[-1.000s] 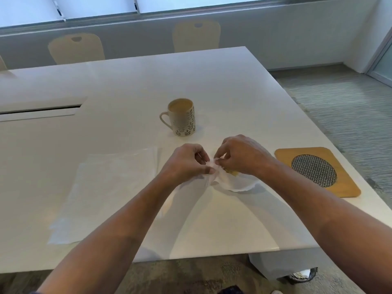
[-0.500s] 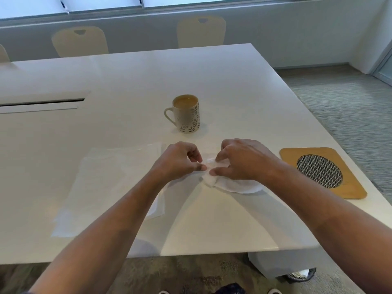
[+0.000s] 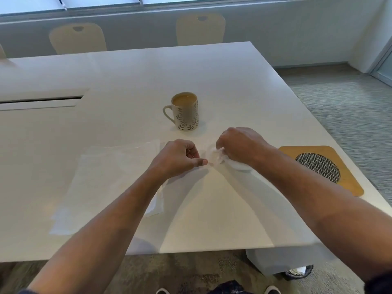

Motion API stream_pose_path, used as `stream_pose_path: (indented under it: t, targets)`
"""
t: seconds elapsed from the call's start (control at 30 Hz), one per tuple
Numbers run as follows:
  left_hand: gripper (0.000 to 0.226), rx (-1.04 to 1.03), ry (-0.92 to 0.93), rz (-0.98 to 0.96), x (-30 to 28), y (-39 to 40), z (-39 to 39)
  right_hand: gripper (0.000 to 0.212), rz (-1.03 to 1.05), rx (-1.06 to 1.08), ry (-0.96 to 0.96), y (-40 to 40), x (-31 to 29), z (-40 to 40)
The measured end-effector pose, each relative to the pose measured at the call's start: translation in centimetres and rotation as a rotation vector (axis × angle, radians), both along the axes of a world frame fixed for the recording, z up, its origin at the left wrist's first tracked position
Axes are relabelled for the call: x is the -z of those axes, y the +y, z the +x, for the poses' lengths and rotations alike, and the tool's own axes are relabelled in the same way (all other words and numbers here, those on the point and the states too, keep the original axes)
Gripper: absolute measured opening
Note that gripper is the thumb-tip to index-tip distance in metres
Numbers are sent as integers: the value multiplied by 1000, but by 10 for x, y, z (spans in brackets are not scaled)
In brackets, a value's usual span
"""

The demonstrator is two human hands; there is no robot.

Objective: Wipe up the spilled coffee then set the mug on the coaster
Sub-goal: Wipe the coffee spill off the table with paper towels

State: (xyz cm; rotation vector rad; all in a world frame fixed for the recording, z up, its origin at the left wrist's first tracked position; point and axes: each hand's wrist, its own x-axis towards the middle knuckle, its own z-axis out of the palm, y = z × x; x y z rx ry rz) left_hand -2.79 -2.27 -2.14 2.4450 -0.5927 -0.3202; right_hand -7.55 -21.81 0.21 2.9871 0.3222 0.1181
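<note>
On the table (image 3: 127, 81), near edge: both hands are working a crumpled tissue (image 3: 216, 159).
Left hand (image 3: 178, 159): pinching one end of it.
Right hand (image 3: 239, 145): clutching the bunched part.
Mug (image 3: 186, 112): standing full, just behind the hands.
Coaster (image 3: 320, 168): lying to the right, apart from the mug.

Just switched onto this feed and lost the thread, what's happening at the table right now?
A person is working a crumpled white paper towel with both hands, just in front of the mug. The right hand grips the wad, and the left hand pinches its edge. The mug, full of coffee, stands upright on the bare table, not yet on the coaster off to the right. More flat paper towels lie to the left.
</note>
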Motion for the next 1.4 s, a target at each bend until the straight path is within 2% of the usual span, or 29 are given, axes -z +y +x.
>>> stream_pose_path:
  t: [0.23,0.53,0.67,0.77,0.93,1.03,1.27,1.33,1.4]
  targets:
    - [30,-17,-22,3,2,5,0,29,30,54,46,-17,4,12]
    - [29,-6,-2,27,5,1,4,37,193,-132,146,-22,8,-21]
    - [28,28,-10,34,5,-7,6,29,234,-200,229,-26,0,-33]
    - [27,112,-76,-2,6,-14,3,25,244,-208,253,-29,-4,-32]
    - [29,244,-226,-87,10,-29,-5,24,227,-168,133,-26,2,-21]
    - [25,297,-293,0,15,-34,-2,21,240,-165,86,-22,3,-12]
    - [20,237,-486,315,11,-30,3,27,222,-112,20,-7,7,12]
    - [33,183,-432,370,10,-29,5,30,214,-65,9,-6,8,18]
    - [57,143,-333,439,13,-27,7,30,198,-6,-10,-9,9,22]
